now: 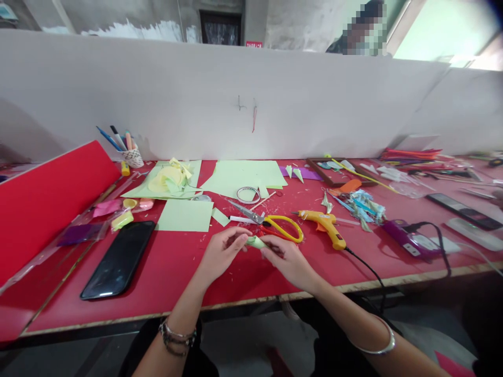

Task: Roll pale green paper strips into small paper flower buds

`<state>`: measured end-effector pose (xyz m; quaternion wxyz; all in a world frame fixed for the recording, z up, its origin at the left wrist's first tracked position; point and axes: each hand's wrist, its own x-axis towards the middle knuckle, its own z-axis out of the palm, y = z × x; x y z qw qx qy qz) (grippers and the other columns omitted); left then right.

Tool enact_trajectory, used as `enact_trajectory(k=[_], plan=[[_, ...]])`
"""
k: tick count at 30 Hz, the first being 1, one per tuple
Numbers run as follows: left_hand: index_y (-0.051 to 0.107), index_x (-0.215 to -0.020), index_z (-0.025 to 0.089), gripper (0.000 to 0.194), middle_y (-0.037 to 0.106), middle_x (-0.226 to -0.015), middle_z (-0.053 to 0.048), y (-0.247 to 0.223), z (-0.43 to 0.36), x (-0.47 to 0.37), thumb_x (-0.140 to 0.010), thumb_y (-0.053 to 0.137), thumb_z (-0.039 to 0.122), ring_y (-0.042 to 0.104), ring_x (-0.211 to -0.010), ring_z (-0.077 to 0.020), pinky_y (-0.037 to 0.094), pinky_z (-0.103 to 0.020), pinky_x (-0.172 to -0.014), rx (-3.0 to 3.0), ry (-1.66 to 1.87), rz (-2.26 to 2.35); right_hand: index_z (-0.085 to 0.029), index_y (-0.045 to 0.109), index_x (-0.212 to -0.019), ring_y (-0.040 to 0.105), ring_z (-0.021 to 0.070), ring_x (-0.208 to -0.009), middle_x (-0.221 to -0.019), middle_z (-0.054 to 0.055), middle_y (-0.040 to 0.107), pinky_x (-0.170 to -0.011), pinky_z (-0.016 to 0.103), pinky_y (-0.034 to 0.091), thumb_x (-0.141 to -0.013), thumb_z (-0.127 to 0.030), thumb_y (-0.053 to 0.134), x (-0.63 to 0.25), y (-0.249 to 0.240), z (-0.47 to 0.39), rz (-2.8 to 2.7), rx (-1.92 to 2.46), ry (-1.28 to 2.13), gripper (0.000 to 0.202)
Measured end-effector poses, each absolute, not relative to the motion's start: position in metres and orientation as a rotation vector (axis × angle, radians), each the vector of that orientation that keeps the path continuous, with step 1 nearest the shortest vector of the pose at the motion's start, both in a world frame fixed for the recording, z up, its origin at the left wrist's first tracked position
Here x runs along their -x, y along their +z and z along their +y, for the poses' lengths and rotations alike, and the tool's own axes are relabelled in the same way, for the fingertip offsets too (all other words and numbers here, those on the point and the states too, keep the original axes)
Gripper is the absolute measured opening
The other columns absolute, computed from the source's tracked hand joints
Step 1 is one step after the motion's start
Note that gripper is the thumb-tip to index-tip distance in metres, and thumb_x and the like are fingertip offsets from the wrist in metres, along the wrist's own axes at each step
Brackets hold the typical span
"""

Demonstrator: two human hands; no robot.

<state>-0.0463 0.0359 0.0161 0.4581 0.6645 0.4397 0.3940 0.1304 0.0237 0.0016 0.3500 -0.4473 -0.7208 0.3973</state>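
Note:
A small rolled piece of pale green paper (256, 242) is pinched between my two hands above the front of the red table. My left hand (223, 251) grips its left end with thumb and fingers. The right end sits in the closed fingers of my right hand (288, 259). Just beyond my hands lie scissors (281, 229) with yellow handles, their blades pointing to the far left. A white pen (241, 220) rests partly under the blades. To the right is a yellow glue gun (325, 225), its nozzle toward the scissors.
A black phone (120, 259) lies at left, near a red board (51, 204). Green paper sheets (247, 175) and a tape roll (248, 195) are behind. Small paper cones (298, 175), a wooden frame (334, 183) and a purple power strip (412, 241) occupy the right side.

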Motion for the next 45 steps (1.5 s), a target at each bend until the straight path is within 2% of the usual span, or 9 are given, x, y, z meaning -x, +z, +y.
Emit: enact_trajectory(k=[2,5,11,17,25,32,40,45], plan=[[0.057,-0.093,0.015,0.028,0.06,-0.078,-0.003,0.018,0.035,0.047,-0.079,0.049,0.038,0.055,-0.067,-0.0123,0.043,-0.022,-0.06,-1.676,0.939,1.046,-0.016,0.053,-0.098,0.047,0.0087,-0.056,-0.07,0.0,0.054,-0.053,0.021,0.04,-0.084,-0.032,0.042,-0.13,0.001,0.024,-1.829,1.139,1.122,0.024],[0.058,-0.088,0.015,0.026,0.059,-0.072,-0.001,0.017,0.035,0.046,-0.078,0.051,0.038,0.054,-0.064,-0.0121,0.043,-0.022,-0.059,-1.696,0.927,1.066,-0.016,0.052,-0.097,0.046,0.008,-0.055,-0.07,0.0,0.053,-0.053,0.02,0.04,-0.085,-0.03,0.041,-0.13,0.002,0.023,-1.849,1.114,1.131,0.021],[0.059,-0.081,0.013,0.025,0.06,-0.07,-0.002,0.012,0.037,0.045,-0.077,0.051,0.036,0.056,-0.064,-0.0135,0.045,-0.024,-0.061,-1.65,0.906,1.063,-0.017,0.05,-0.097,0.055,0.0151,-0.077,-0.087,0.006,0.059,-0.07,0.028,0.045,-0.084,-0.021,0.041,-0.134,-0.003,0.023,-2.054,1.109,0.739,0.016],[0.06,-0.074,0.015,0.025,0.062,-0.066,-0.002,0.011,0.036,0.044,-0.079,0.049,0.036,0.056,-0.062,-0.014,0.043,-0.023,-0.06,-1.756,0.867,1.101,-0.018,0.048,-0.105,0.056,0.0187,-0.09,-0.099,0.008,0.058,-0.078,0.032,0.045,-0.085,-0.027,0.042,-0.135,-0.009,0.025,-2.213,1.156,0.628,0.023],[0.058,-0.07,0.016,0.029,0.06,-0.061,0.0,0.01,0.035,0.043,-0.08,0.045,0.04,0.057,-0.052,-0.0132,0.043,-0.023,-0.056,-1.77,0.837,1.118,-0.017,0.052,-0.099,0.058,0.0181,-0.082,-0.09,0.007,0.06,-0.072,0.029,0.045,-0.087,-0.03,0.038,-0.13,-0.016,0.024,-2.202,1.22,0.588,0.022],[0.06,-0.08,0.015,0.02,0.063,-0.073,-0.002,0.011,0.038,0.051,-0.074,0.055,0.034,0.058,-0.065,-0.014,0.044,-0.024,-0.063,-1.727,0.709,0.993,-0.017,0.053,-0.095,0.059,0.0179,-0.079,-0.089,0.007,0.061,-0.07,0.029,0.045,-0.086,-0.029,0.039,-0.132,-0.021,0.023,-2.174,1.198,0.582,0.021],[0.058,-0.073,0.014,0.022,0.061,-0.067,-0.001,0.009,0.038,0.051,-0.076,0.053,0.035,0.057,-0.058,-0.0115,0.044,-0.023,-0.061,-1.694,0.672,0.976,-0.018,0.053,-0.095,0.059,0.0166,-0.078,-0.088,0.006,0.062,-0.07,0.026,0.045,-0.085,-0.032,0.041,-0.133,-0.024,0.024,-2.175,1.167,0.604,0.021],[0.059,-0.075,0.015,0.025,0.061,-0.068,0.0,0.01,0.038,0.049,-0.079,0.049,0.038,0.056,-0.057,-0.0107,0.043,-0.022,-0.061,-1.831,0.703,1.04,-0.018,0.052,-0.097,0.058,0.0162,-0.079,-0.09,0.006,0.061,-0.071,0.026,0.045,-0.085,-0.03,0.041,-0.133,-0.025,0.023,-2.189,1.172,0.567,0.02]])
